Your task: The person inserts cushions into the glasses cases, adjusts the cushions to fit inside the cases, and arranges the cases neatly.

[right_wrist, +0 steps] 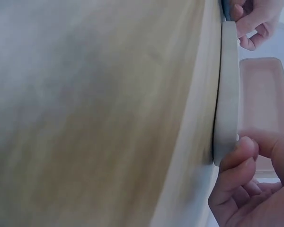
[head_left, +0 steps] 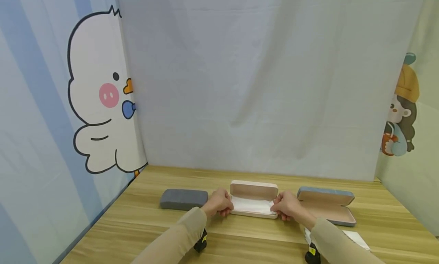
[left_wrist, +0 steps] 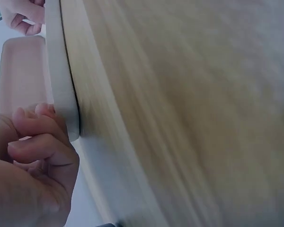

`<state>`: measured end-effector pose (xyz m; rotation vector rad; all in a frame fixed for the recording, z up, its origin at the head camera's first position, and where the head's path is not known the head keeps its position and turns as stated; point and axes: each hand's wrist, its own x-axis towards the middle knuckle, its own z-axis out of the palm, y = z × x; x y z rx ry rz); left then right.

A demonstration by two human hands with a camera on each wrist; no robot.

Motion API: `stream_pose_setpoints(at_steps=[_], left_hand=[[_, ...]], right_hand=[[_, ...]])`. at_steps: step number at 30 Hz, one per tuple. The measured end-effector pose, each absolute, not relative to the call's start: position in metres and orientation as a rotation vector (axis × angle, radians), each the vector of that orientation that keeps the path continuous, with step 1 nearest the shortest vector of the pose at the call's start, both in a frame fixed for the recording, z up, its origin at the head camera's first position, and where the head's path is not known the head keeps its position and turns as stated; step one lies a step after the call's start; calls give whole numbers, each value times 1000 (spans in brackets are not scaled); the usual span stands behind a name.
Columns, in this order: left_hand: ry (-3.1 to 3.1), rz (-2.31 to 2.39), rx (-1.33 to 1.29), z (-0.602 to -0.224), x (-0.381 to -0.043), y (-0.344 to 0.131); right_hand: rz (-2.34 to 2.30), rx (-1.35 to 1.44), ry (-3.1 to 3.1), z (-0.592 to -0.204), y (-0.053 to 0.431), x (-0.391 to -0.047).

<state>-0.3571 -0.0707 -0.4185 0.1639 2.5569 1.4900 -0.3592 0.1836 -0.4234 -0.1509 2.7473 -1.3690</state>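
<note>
An open white glasses case (head_left: pixel 253 215) with a pink-lined lid (head_left: pixel 253 191) stands on the table between both hands. A white cloth (head_left: pixel 252 205) lies spread across its lower half. At the case's left end, my left hand (head_left: pixel 218 202) pinches the cloth's edge with curled fingers. My right hand (head_left: pixel 289 206) pinches the opposite end between thumb and fingers, right at the rim. In the left wrist view, the left hand (left_wrist: pixel 40 156) overlaps the case's near corner. The right wrist view has the right hand (right_wrist: pixel 251 184) at the other corner, with the cloth mostly hidden.
Left of the hands lies a closed grey glasses case (head_left: pixel 183 199). An open blue glasses case (head_left: pixel 332 212) stands to the right, partly behind the right wrist. Another white sheet (head_left: pixel 358 239) lies under the right forearm. A pale curtain (head_left: pixel 253 104) hangs behind the wooden table (head_left: pixel 240 241).
</note>
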Motion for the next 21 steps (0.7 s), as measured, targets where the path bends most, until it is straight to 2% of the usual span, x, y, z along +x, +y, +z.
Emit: stream_pose_setpoints(at_steps=[9, 16, 21], left_hand=[[2410, 1451, 338, -415, -367, -87], [2327, 1440, 458, -422, -372, -86], [2353, 1455, 463, -426, -373, -86]], right_hand=[[-1237, -358, 2601, -410, 205, -362], [-1268, -596, 2406, -421, 212, -369], [-1311, -633, 2415, -426, 210, -372]])
